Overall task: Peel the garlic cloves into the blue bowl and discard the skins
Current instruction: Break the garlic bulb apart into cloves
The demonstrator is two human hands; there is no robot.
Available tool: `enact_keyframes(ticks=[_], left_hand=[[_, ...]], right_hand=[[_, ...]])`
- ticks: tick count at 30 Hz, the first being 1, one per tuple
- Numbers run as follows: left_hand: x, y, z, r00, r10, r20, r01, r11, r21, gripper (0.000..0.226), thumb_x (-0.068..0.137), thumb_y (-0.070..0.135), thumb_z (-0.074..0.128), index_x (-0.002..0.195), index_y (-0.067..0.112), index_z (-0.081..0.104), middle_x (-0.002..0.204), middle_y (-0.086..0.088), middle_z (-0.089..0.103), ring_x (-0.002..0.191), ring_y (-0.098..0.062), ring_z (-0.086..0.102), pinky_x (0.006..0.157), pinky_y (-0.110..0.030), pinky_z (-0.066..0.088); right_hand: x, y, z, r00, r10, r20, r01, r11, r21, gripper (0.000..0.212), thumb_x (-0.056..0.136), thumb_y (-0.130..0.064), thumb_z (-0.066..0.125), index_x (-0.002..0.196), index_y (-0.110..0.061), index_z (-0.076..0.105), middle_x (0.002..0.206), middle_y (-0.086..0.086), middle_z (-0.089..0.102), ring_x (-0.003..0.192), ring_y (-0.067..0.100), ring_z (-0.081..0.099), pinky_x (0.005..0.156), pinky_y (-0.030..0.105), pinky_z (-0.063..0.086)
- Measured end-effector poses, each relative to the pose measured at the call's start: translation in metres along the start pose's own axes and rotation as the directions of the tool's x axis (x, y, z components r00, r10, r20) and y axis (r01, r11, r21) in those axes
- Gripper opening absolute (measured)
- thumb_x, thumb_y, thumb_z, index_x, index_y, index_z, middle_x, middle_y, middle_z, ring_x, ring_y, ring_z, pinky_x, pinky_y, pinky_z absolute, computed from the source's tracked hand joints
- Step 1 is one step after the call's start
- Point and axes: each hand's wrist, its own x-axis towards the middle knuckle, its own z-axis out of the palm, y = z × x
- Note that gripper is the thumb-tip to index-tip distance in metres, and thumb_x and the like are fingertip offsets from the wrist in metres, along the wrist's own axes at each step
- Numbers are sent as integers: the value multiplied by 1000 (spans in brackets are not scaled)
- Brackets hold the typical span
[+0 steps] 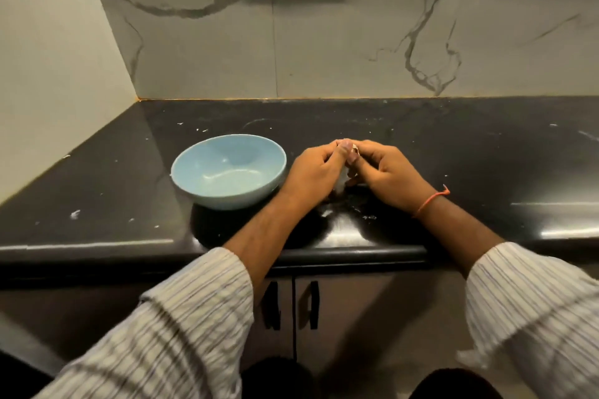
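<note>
Both hands meet just right of the blue bowl (228, 171), above the black desk (453, 152). The left hand (312, 173) and right hand (387, 170) are each curled round a garlic clove (351, 157), thumbs pressed close together at its top — only a sliver of pale clove and papery skin shows between the fingers, so how much skin is left cannot be told.

The step in hand looks like working the skin loose. It would go best by holding the clove firm with one hand while the other thumb nail catches an edge of skin and draws it back along the clove, rather than squeezing, which may bruise it. Keeping the hands near the bowl's rim makes the drop short.

The bowl appears to hold nothing — its inside shows only pale glaze and a reflection — so the task seems at an early stage. Small white flecks, likely skin scraps (75, 214), lie scattered on the desk and will want gathering for discard.
</note>
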Motion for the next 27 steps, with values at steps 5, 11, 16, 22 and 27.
enact_keyframes(ticks=[5, 11, 16, 22, 27], left_hand=[[-11, 16, 5, 1000, -14, 0, 14, 978, 206, 54, 115, 48, 29, 104, 17, 72, 102, -4, 76, 101, -25, 69, 90, -39, 53], [-16, 21, 7, 998, 27, -58, -12, 967, 255, 57, 115, 49, 26, 113, 16, 73, 109, -7, 77, 102, -22, 69, 93, -39, 53], [-11, 18, 8, 999, -18, -32, 26, 962, 271, 56, 115, 47, 24, 107, 20, 72, 104, -3, 73, 98, -17, 66, 85, -29, 44], [-4, 15, 9, 997, -61, -36, 69, 959, 276, 57, 116, 43, 19, 87, 21, 64, 82, 3, 65, 79, -5, 59, 77, -28, 40], [-1, 14, 9, 998, -63, -26, 68, 971, 231, 62, 117, 41, 20, 68, 26, 56, 66, 8, 57, 68, -4, 55, 63, -23, 36]], right_hand=[[-6, -9, -2, 1000, 21, 14, -22, 996, 84, 31, 108, -18, 57, 134, -9, 70, 122, 11, 75, 110, 31, 74, 90, 57, 62], [-9, -14, -10, 999, 7, 44, -12, 994, 112, 30, 107, -14, 58, 136, -11, 69, 119, 7, 76, 109, 25, 74, 94, 51, 62], [-6, -8, -10, 998, -32, 60, 31, 999, 23, 32, 106, -15, 61, 136, -12, 69, 119, 2, 75, 112, 19, 71, 100, 46, 58], [0, -2, -10, 995, -21, 102, 21, 1000, 3, 37, 105, -15, 62, 142, -13, 65, 131, 1, 71, 124, 15, 66, 112, 40, 51], [1, -2, -9, 997, 12, 77, -11, 1000, -15, 38, 105, -19, 63, 143, -13, 64, 132, -1, 71, 126, 13, 64, 115, 39, 49]])
